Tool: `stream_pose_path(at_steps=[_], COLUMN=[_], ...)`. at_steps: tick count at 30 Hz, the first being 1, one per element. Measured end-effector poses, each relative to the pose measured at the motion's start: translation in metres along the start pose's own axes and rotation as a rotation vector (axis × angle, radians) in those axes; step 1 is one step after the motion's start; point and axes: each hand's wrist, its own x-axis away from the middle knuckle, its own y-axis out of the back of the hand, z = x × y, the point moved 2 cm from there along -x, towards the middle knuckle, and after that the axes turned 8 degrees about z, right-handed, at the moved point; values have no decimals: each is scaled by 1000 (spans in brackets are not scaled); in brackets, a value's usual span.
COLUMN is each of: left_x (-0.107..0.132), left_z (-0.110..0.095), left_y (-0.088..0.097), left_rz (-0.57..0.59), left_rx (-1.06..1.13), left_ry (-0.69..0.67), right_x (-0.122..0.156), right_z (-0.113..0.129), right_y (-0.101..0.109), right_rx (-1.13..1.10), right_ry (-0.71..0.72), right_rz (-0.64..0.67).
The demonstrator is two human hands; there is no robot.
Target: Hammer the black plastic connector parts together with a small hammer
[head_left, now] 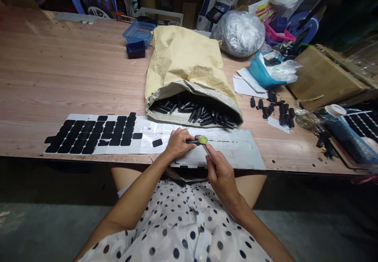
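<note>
My left hand (179, 142) pinches a slim black plastic part (192, 141) just above a pale grey board (246, 148) at the table's front edge. In my right hand (220, 169) is the handle of a small mallet with a yellow-green head (202, 139). That head is at the right end of the black part; whether they touch I cannot tell. Behind my hands lies a cream woven sack (189, 53), its mouth towards me, with many slim black parts (203, 114) inside. Left of my left hand is a sheet of black rounded-square pads (76, 136).
Loose black parts (283, 112) lie at the right, near a teal basket (260, 72) and a cardboard box (327, 77). A blue basket (138, 32) and a small dark bin (136, 49) stand behind left. A bulging clear plastic bag (240, 33) sits at the back.
</note>
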Motion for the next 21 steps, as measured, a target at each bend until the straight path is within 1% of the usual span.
stream_pose_path(at_steps=[4,10,15,21], left_x=[0,-1,0,2], left_z=[-2,1,2,1], left_y=[2,0,0,1], left_rz=[13,-11,-21,-11], left_rx=[7,4,-28,-41], left_ry=[19,-8,-24,2], right_x=[-2,-4,-3,-2], right_z=[-2,-11,-9,-8], right_y=[1,7,3,-5], right_rx=[-54,-103,-137,-171], right_ry=[-27,-133,-171,-175], right_rz=[-11,-43,13,37])
